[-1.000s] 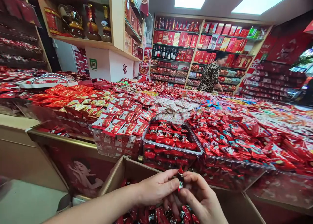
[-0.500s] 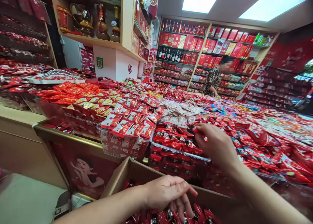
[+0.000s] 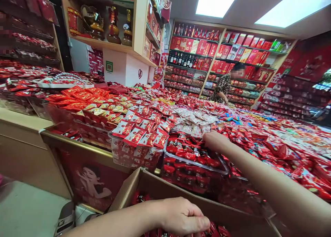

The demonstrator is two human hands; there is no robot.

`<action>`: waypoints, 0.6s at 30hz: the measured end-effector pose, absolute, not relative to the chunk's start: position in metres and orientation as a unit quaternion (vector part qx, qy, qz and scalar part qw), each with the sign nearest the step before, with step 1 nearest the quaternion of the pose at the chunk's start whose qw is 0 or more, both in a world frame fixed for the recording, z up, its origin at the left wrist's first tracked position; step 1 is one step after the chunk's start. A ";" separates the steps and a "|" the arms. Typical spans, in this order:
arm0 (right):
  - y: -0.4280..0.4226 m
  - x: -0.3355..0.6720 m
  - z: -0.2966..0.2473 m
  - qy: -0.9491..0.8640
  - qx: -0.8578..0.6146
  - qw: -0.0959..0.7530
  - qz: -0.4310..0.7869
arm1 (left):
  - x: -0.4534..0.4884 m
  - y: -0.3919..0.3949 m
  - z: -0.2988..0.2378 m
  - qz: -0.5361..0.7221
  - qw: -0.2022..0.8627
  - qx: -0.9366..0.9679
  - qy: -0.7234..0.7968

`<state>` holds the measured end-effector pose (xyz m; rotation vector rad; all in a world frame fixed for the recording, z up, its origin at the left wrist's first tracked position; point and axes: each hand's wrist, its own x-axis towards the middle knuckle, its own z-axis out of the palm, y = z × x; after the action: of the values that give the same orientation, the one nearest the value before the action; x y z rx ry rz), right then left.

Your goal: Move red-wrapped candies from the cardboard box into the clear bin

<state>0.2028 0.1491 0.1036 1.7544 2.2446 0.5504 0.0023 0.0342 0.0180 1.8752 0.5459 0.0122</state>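
My left hand is low over an open cardboard box, its fingers curled under and the thumb pressed along them. What it may hold is hidden. Below it in the box lie red wrapped candies. My right hand reaches to the back right of a clear plastic bin, its fingers bent down and out of sight. Dark red wrapped candies lie in rows in that bin, touching or close to the hand.
Left of the bin, another clear bin is heaped with red-and-white packets. White packets lie behind, and loose red packets spread to the right. A person in leopard print stands by the far shelves.
My right hand has moved lower and slightly left into the back of the candy bin. My left hand's fingers, spread downward before, are now curled in. The view has shifted slightly.
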 end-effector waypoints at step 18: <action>0.173 0.150 0.086 0.829 0.538 0.048 0.142 | 0.003 0.038 0.007 -0.010 0.473 0.847 0.245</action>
<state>0.1502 0.1725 0.0863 1.6413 2.5273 0.4342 0.0032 0.0382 0.0072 2.0720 0.5987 -0.0253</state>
